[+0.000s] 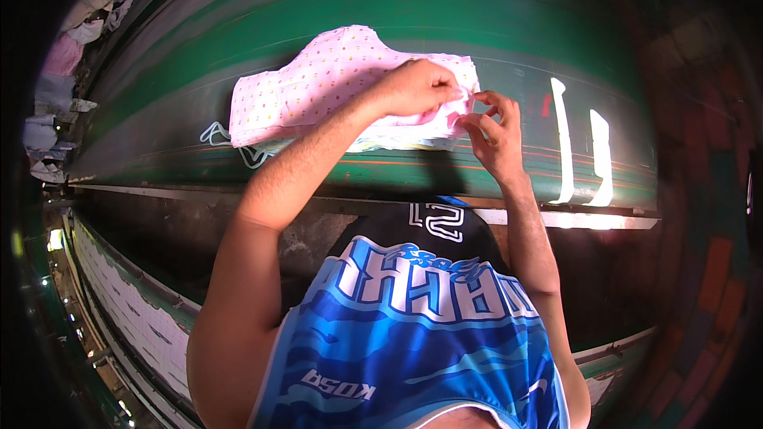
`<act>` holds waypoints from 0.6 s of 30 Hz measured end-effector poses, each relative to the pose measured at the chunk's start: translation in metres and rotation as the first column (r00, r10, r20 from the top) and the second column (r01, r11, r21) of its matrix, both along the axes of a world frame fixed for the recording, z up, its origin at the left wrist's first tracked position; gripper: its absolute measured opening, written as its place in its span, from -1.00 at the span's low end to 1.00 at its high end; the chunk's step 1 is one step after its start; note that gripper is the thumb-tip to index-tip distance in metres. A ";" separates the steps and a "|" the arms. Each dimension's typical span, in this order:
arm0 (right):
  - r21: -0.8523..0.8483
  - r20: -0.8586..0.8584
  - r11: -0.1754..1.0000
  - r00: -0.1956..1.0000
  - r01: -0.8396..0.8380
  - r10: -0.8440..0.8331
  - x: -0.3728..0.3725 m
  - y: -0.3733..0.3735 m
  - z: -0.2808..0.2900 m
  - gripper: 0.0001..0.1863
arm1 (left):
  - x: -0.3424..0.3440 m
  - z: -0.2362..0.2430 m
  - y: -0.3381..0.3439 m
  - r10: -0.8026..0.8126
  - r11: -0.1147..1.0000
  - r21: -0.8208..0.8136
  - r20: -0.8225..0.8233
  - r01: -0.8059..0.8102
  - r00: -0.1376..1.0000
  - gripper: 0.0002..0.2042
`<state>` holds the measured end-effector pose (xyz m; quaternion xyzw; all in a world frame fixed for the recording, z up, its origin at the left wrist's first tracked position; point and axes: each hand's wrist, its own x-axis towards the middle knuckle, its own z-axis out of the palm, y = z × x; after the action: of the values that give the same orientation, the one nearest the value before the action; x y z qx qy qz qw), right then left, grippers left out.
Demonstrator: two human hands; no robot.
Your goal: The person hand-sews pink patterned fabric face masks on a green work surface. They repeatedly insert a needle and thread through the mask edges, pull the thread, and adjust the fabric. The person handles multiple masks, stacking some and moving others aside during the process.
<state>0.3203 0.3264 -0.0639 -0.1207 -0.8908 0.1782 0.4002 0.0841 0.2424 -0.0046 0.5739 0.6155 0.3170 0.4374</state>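
Observation:
A pink cloth piece with small coloured dots lies on the long green table, a curved notch shape along its far edge. Lighter patterned cloth and loose pale blue strips show beneath it at the left and near side. My left hand rests over the cloth's right part, fingers curled in a pinch on it near the right edge. My right hand is at that right edge, thumb and fingers bent around the cloth's border, touching it. The exact hold of the fingertips is partly lost in glare.
Heaps of pale and pink cloth sit beyond the table's left end. A dark gap separates the table from a parallel white-and-green surface at lower left. Bright sunlight patches fall on the table right of my hands.

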 end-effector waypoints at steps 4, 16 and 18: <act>0.027 0.012 1.000 1.000 0.005 -0.006 0.003 -0.003 0.007 -0.67 | -0.028 0.017 0.015 0.136 0.967 0.221 -0.032 -0.126 0.990 -0.77; -0.196 -0.043 0.977 0.996 -0.087 0.081 0.005 -0.005 0.034 -0.75 | -0.031 0.032 0.005 0.113 0.971 0.216 -0.036 -0.103 0.993 -0.75; -0.188 -0.069 0.981 0.997 -0.052 0.040 -0.002 -0.001 0.044 -0.77 | -0.020 0.023 -0.002 0.064 0.990 0.129 -0.001 -0.063 0.998 -0.75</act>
<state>0.3185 0.3252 -0.0202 -0.1316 -0.8589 0.2752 0.4115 0.0640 0.2407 0.0181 0.5818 0.6129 0.3684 0.3874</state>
